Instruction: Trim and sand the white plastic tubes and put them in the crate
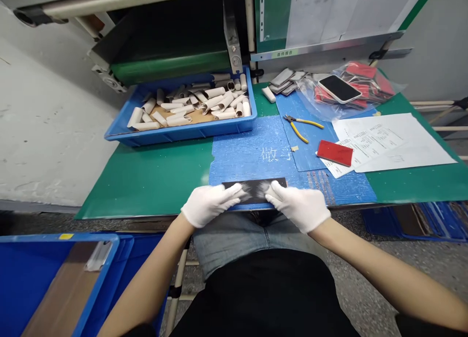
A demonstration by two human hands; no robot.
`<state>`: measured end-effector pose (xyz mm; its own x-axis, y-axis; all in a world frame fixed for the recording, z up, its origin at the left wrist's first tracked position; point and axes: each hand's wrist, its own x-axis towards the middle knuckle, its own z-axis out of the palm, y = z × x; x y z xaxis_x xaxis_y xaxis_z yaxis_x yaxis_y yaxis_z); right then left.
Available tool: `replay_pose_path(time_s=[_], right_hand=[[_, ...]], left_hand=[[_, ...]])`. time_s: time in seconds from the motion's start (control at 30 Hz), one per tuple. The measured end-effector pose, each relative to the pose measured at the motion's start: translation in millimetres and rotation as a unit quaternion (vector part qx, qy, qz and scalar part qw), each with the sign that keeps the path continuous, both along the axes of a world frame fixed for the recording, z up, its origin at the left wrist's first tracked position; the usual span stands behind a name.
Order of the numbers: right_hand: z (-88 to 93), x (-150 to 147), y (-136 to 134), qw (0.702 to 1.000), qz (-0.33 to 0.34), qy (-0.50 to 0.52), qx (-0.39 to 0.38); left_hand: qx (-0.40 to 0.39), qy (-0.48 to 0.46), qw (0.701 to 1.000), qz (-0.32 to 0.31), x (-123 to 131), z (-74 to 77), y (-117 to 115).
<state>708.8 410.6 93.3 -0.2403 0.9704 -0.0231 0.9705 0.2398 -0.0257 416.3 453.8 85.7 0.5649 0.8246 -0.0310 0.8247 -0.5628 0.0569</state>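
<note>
Two white cloth gloves cover the hands. The left hand (208, 205) and the right hand (300, 209) both hold a thin, flat black strip (254, 189), one at each end, with the fingers (234, 190) lying on top. The strip is long and straight with sharp corners, and its top looks shiny and smeared. It lies flat between the hands, on a scuffed blue mat (256, 151), right by the mat's near edge.

Past the left hand, a smooth green mat (146, 181) runs flat out to its edge. Ahead of that hand sits a blue tray (183, 134) full of curled paper tubes (190, 103). Ahead of the right hand lie yellow-handled pliers (298, 127), a red pad (334, 152) and white papers (387, 142). Farther on, a phone (339, 89) rests on a clear plastic bag (310, 100).
</note>
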Motion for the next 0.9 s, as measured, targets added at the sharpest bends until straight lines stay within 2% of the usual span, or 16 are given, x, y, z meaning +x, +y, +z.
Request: replay_pose_path(time_s=[0.1,0.17,0.33,0.4,0.5,0.57,0.73,0.9], right_hand=[[4.6,-8.9,8.0,1.000,0.007,0.009,-0.009],[10.9,-9.6,10.9,1.000,0.006,0.009,-0.006],[22.9,5.1,5.9,0.993,-0.032,-0.018,0.111],[20.2,10.6,1.9,0.992,-0.024,-0.013,0.126],[7.3,14.5,-4.4,0.995,0.070,0.047,0.054],[-2.8,13.6,-7.2,0.991,0.102,0.092,0.007],[-13.6,8.7,-10.9,0.997,0.038,0.061,0.022],[-14.0,9.5,-14.8,0.997,0.056,0.035,0.030]], left_hand=[[0.009,0.043,0.998,-0.037,4.9,3.3,6.0],[0.007,0.038,0.999,-0.036,0.0,6.3,6.9],[0.093,0.018,0.995,0.044,-28.0,11.5,-6.8],[0.121,0.021,0.992,0.041,-33.1,12.7,-14.4],[0.096,0.001,0.995,-0.009,-30.1,12.0,-22.2],[0.060,-0.010,0.998,-0.028,-23.6,8.7,-24.4],[0.059,0.024,0.998,0.027,-15.5,-1.4,-29.3],[0.071,0.024,0.997,-0.001,-19.3,-3.5,-28.7]])
